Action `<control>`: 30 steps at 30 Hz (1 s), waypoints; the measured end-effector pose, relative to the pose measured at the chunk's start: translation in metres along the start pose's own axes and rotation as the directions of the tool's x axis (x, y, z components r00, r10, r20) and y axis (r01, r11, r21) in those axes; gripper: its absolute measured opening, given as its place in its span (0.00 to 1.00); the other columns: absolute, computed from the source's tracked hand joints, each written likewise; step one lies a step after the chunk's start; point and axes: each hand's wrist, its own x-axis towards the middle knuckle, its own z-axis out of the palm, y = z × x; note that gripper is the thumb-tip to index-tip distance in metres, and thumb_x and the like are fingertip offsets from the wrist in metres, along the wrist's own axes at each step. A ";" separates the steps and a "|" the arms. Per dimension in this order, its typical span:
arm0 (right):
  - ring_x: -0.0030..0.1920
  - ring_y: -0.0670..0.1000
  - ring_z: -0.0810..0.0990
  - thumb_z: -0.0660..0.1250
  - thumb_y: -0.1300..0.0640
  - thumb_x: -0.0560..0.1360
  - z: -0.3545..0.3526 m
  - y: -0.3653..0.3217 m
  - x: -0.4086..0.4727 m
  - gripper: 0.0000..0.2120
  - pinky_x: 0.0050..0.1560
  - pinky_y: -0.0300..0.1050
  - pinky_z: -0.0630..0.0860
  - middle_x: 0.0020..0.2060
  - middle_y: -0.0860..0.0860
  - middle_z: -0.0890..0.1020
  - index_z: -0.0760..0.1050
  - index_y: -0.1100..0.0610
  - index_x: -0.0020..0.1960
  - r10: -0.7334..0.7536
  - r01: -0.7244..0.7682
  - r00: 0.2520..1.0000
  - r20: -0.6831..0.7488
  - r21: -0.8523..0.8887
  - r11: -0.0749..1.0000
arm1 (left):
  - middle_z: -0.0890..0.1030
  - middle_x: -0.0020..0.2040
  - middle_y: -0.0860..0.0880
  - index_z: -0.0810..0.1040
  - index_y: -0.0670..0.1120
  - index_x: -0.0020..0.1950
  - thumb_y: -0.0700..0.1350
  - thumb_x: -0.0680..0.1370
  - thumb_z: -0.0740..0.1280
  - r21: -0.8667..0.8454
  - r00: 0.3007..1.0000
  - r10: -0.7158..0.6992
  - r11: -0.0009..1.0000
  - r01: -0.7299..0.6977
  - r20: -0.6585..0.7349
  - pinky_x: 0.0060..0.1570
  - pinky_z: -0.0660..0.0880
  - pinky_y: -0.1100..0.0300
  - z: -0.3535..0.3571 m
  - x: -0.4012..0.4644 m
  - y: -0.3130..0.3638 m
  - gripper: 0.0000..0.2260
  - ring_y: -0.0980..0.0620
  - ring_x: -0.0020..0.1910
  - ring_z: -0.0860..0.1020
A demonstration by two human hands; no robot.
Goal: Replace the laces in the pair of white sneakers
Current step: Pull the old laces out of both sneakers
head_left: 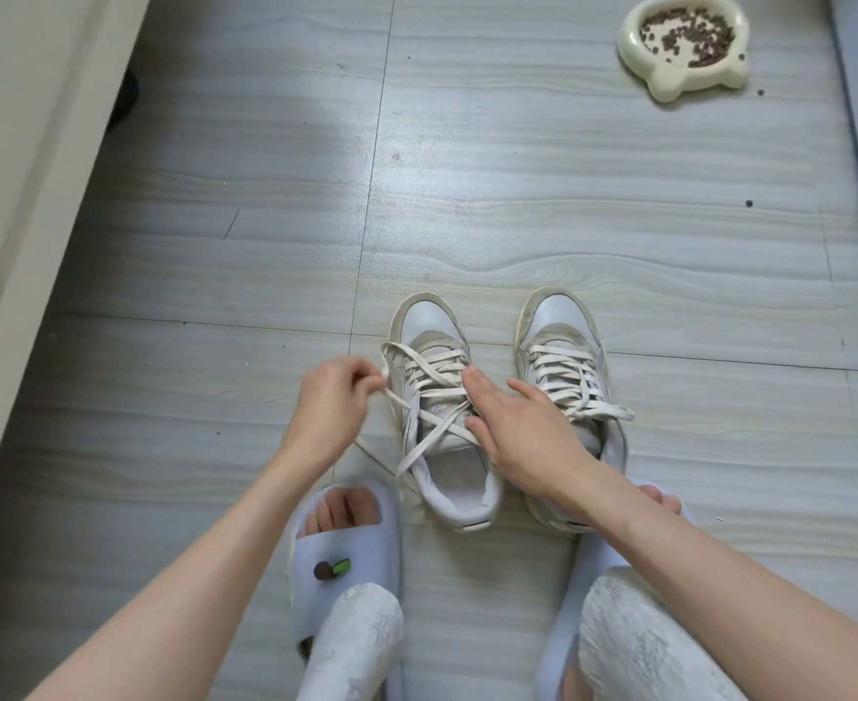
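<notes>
The tiled floor (467, 194) is serving as the work surface, and the person is crouching over it with a slippered foot (338, 548) planted on either side, so both arms are reaching the pair of white sneakers (498, 397) set side by side, toes pointing away, just ahead of the feet. The right sneaker (563, 356) is sitting untouched with its lace fully crossed and tied, probably waiting its turn. The left sneaker (437, 412) is the one being worked: its lace (429, 376) is lying slack, with loops hanging out past the eyelets, which suggests it is being drawn out row by row. The right hand (523, 437) is resting on that shoe's right flank, fingers straight and spread against the lacing, most likely steadying the shoe so it is not sliding as the lace is tugged. The left hand (333, 402) is holding off to the shoe's left, its fingers curled and pinching a strand of the lace, pulling it sideways. Far away a cream pet bowl (682, 45) of kibble is sitting well clear of the work.
</notes>
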 end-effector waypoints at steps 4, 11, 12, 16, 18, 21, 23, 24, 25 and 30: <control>0.72 0.47 0.63 0.49 0.51 0.82 -0.001 0.002 0.000 0.26 0.72 0.43 0.49 0.76 0.51 0.54 0.48 0.57 0.76 -0.003 0.003 1.000 -0.008 -0.006 1.000 | 0.81 0.46 0.38 0.81 0.39 0.46 0.38 0.76 0.66 0.032 0.950 -0.162 0.984 0.177 -0.269 0.49 0.67 0.56 -0.034 0.015 -0.040 0.05 0.40 0.49 0.77; 0.72 0.46 0.62 0.48 0.50 0.82 -0.003 0.000 -0.001 0.26 0.73 0.44 0.48 0.76 0.50 0.53 0.46 0.57 0.76 0.007 -0.007 1.000 0.008 -0.025 1.000 | 0.82 0.48 0.47 0.82 0.45 0.50 0.41 0.74 0.69 0.131 0.964 0.266 0.956 -0.263 -0.001 0.55 0.64 0.59 0.013 -0.009 -0.030 0.07 0.44 0.51 0.75; 0.72 0.46 0.62 0.48 0.50 0.82 -0.004 0.000 -0.001 0.26 0.73 0.44 0.49 0.76 0.50 0.53 0.46 0.57 0.76 0.009 -0.009 1.000 0.013 -0.026 1.000 | 0.82 0.46 0.50 0.82 0.47 0.50 0.42 0.74 0.68 0.121 0.955 0.295 0.947 -0.298 0.043 0.55 0.68 0.55 0.021 -0.012 -0.022 0.07 0.45 0.51 0.75; 0.72 0.47 0.63 0.48 0.50 0.82 -0.005 0.000 -0.002 0.26 0.73 0.44 0.48 0.76 0.50 0.53 0.47 0.57 0.77 0.010 -0.010 1.000 0.028 -0.014 1.000 | 0.79 0.39 0.53 0.80 0.46 0.43 0.39 0.74 0.68 0.087 0.963 0.266 0.959 -0.268 0.044 0.51 0.73 0.46 0.027 -0.012 -0.021 0.04 0.44 0.46 0.77; 0.72 0.46 0.62 0.48 0.50 0.82 -0.006 -0.001 -0.002 0.26 0.73 0.44 0.48 0.76 0.50 0.53 0.47 0.57 0.77 0.013 -0.013 0.999 0.030 -0.010 1.000 | 0.81 0.40 0.47 0.80 0.44 0.43 0.37 0.75 0.66 0.127 0.979 0.195 0.974 -0.186 -0.062 0.49 0.72 0.47 0.019 -0.006 -0.029 0.04 0.40 0.46 0.77; 0.72 0.46 0.62 0.48 0.50 0.82 -0.006 -0.001 -0.003 0.26 0.73 0.43 0.48 0.76 0.50 0.53 0.47 0.56 0.77 0.018 -0.018 1.000 0.017 -0.007 1.000 | 0.81 0.48 0.39 0.79 0.40 0.50 0.38 0.78 0.61 -0.007 0.940 -0.176 0.983 0.182 -0.294 0.52 0.70 0.50 -0.007 0.007 -0.044 0.07 0.38 0.51 0.77; 0.73 0.45 0.61 0.48 0.50 0.82 -0.006 0.000 -0.003 0.26 0.72 0.42 0.47 0.76 0.49 0.53 0.47 0.56 0.77 0.018 -0.018 1.000 0.017 -0.006 1.000 | 0.80 0.53 0.40 0.78 0.42 0.53 0.41 0.79 0.60 -0.051 0.851 -0.377 0.921 0.385 -0.365 0.57 0.66 0.50 -0.023 0.008 -0.054 0.08 0.39 0.57 0.74; 0.73 0.44 0.60 0.49 0.50 0.82 -0.007 -0.001 -0.004 0.26 0.72 0.42 0.47 0.76 0.48 0.53 0.47 0.55 0.77 0.018 -0.018 1.000 0.015 0.011 1.000 | 0.79 0.55 0.42 0.79 0.44 0.54 0.42 0.79 0.61 0.017 0.844 -0.389 0.905 0.424 -0.370 0.60 0.63 0.49 -0.026 0.007 -0.056 0.09 0.40 0.59 0.72; 0.73 0.44 0.60 0.49 0.49 0.82 -0.008 -0.001 -0.003 0.25 0.72 0.41 0.47 0.76 0.48 0.55 0.49 0.54 0.76 0.024 -0.025 1.000 0.007 0.053 0.998 | 0.78 0.57 0.43 0.79 0.46 0.54 0.44 0.78 0.61 0.117 0.868 -0.353 0.903 0.414 -0.350 0.60 0.61 0.49 -0.025 0.004 -0.053 0.09 0.41 0.61 0.70; 0.61 0.53 0.76 0.63 0.51 0.77 -0.009 -0.005 0.000 0.16 0.63 0.44 0.67 0.61 0.50 0.79 0.76 0.53 0.63 0.289 -0.192 0.943 -0.166 0.438 0.878 | 0.80 0.47 0.48 0.80 0.45 0.51 0.51 0.76 0.67 -0.026 0.998 0.046 0.999 -0.047 -0.051 0.53 0.71 0.54 0.023 -0.025 -0.008 0.11 0.48 0.50 0.77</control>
